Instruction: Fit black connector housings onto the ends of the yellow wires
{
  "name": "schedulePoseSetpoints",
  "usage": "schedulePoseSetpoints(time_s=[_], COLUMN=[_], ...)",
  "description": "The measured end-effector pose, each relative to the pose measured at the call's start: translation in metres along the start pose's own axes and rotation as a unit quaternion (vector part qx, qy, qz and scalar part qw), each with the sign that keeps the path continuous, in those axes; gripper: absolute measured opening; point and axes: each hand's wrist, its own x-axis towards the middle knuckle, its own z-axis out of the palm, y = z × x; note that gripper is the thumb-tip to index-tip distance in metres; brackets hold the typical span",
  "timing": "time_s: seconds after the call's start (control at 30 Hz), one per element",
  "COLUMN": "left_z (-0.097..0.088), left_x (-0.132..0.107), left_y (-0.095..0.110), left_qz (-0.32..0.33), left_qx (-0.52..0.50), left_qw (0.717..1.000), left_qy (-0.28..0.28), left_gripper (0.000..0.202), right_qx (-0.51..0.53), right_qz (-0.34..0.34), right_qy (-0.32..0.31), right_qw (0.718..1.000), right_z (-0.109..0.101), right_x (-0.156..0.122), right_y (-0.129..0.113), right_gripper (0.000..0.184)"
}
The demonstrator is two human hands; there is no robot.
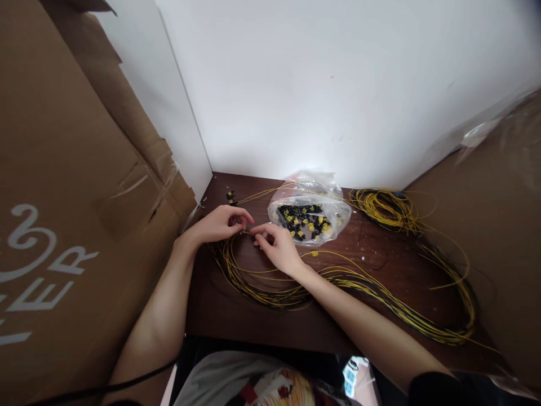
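Note:
My left hand [220, 224] and my right hand [274, 245] meet over a dark wooden table [338, 327], fingertips nearly touching. Both pinch the same thin yellow wire [247, 231] between thumb and forefinger. That wire belongs to a long bundle of yellow wires [359, 282] that loops under my hands and sweeps off to the right. Just behind my right hand lies a clear plastic bag [310, 206] holding several small black and yellow connectors [304, 220]. Whether a connector sits between my fingers is too small to tell.
A second coil of yellow wire [386, 206] lies at the back right. A few loose connectors [230, 197] sit at the back left. A large cardboard box [76, 197] walls in the left side, brown plastic-covered material [499, 225] the right, and a white wall [338, 84] stands behind.

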Motion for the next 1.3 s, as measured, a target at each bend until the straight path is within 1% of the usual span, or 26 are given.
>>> schedulePoseSetpoints(time_s=[0.23, 0.37, 0.57, 0.77, 0.83, 1.07, 1.3], left_z=[-0.001, -0.001, -0.003, -0.003, -0.002, -0.001, -0.004], left_x=[-0.001, -0.002, -0.002, -0.002, -0.002, -0.001, -0.001], left_y=[-0.001, 0.001, 0.005, -0.003, -0.006, -0.009, -0.004], left_qz=[0.007, 0.000, -0.034, -0.048, -0.053, -0.049, -0.025], left_qx=[-0.026, -0.026, 0.007, 0.045, 0.055, 0.076, 0.074], left_qw=[1.000, 1.000, 0.999, 0.998, 0.997, 0.995, 0.996], left_qy=[0.002, 0.003, -0.015, -0.018, -0.020, -0.030, -0.042], left_gripper=[0.025, 0.026, 0.030, 0.035, 0.034, 0.018, 0.017], right_qx=[-0.027, -0.030, -0.012, 0.007, 0.013, 0.013, -0.021], right_qz=[-0.015, -0.014, -0.006, 0.008, 0.012, 0.012, -0.018], right_qy=[-0.004, -0.004, 0.001, 0.005, 0.008, 0.010, -0.001], right_qw=[1.000, 0.999, 1.000, 1.000, 1.000, 1.000, 1.000], right_z=[0.000, -0.001, -0.001, -0.001, -0.001, -0.001, -0.002], right_x=[0.000, 0.000, 0.000, -0.001, -0.001, -0.001, 0.000], right_y=[-0.001, -0.002, -0.002, -0.001, -0.001, 0.000, 0.000], right_gripper=[0.022, 0.022, 0.022, 0.022, 0.022, 0.023, 0.023])
